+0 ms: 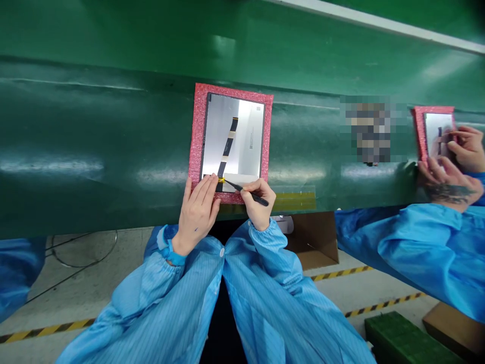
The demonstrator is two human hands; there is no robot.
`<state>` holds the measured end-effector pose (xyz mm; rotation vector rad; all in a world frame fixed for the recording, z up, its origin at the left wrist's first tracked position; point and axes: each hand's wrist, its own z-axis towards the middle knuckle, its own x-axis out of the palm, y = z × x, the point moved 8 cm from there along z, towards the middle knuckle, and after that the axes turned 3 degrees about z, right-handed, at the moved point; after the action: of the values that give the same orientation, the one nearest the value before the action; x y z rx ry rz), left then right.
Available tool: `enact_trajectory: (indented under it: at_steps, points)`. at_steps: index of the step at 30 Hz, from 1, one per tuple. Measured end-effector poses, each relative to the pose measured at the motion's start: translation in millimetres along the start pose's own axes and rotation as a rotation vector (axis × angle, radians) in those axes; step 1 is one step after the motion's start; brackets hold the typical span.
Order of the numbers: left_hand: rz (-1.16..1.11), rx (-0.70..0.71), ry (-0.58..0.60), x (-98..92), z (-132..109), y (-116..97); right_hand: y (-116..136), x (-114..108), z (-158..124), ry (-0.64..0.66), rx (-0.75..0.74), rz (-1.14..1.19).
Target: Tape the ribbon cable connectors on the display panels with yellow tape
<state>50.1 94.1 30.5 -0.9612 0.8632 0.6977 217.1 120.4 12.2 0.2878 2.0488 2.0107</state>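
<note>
A flat display panel (pixel 250 156) with a silvery back lies on a pink foam sheet (pixel 196 136). A dark ribbon cable (pixel 228 145) runs up its middle at a slant. Near the panel's lower edge, a small piece of yellow tape (pixel 221 180) crosses the cable's end. My left hand (pixel 197 210) rests flat on the lower left corner, fingers stretched out, fingertips beside the tape. Between the fingers of my right hand (pixel 259 202) are black tweezers (pixel 242 189), their tip touching or just at the tape. Whether the tips grip it, I cannot tell.
A strip of amber tape pieces (pixel 295 200) lies at the table's front edge, right of the foam. Farther right, a co-worker's hands (pixel 450 177) work on another panel (pixel 435 134). A blurred-out patch (pixel 371 131) covers things between us. Below stands a cardboard box (pixel 318 242).
</note>
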Motion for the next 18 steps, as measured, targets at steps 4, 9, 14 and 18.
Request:
enact_trajectory:
  at_steps: [4, 9, 14, 18]
  points:
    - [-0.012, -0.004, -0.009, 0.6, -2.2, 1.3, 3.2, 1.5, -0.8, 0.005, -0.014, -0.037]
    - [-0.029, -0.043, -0.089, -6.1, -3.6, 6.5, 4.7, 1.0, -0.9, 0.005, -0.030, -0.027]
    - [0.035, 0.049, -0.023, -3.5, -1.7, -2.2, 0.8, 0.2, -2.4, 0.005, -0.013, -0.038]
    - [0.078, -0.005, 0.007, 1.6, -0.2, -4.8, 1.6, 0.3, -2.5, 0.000, -0.019, -0.042]
